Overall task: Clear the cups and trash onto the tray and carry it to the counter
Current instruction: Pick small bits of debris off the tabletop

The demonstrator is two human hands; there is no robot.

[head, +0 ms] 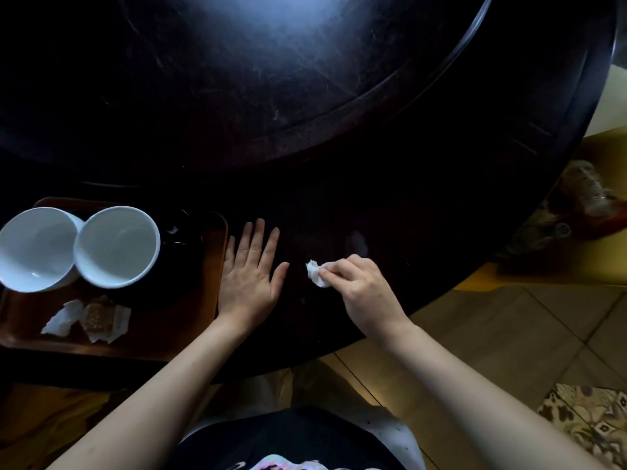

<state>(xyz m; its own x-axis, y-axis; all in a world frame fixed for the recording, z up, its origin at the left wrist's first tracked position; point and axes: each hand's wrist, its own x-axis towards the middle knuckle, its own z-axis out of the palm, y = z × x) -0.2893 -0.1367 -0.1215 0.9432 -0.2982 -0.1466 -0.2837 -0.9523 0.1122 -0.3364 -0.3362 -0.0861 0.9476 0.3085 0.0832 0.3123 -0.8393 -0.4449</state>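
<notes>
Right hand [361,293] grip pinching crumpled napkin [317,273], left hand [249,279] flat, fingers spread, beside tray [190,320]

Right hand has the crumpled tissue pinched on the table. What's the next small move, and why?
Probably lift the crumpled tissue and carry it left over the flat left hand to drop it on the tray. The right hand already pinches it, both white cups and the wrappers sit on the tray, and this looks like the last loose piece on the dark table.
</notes>
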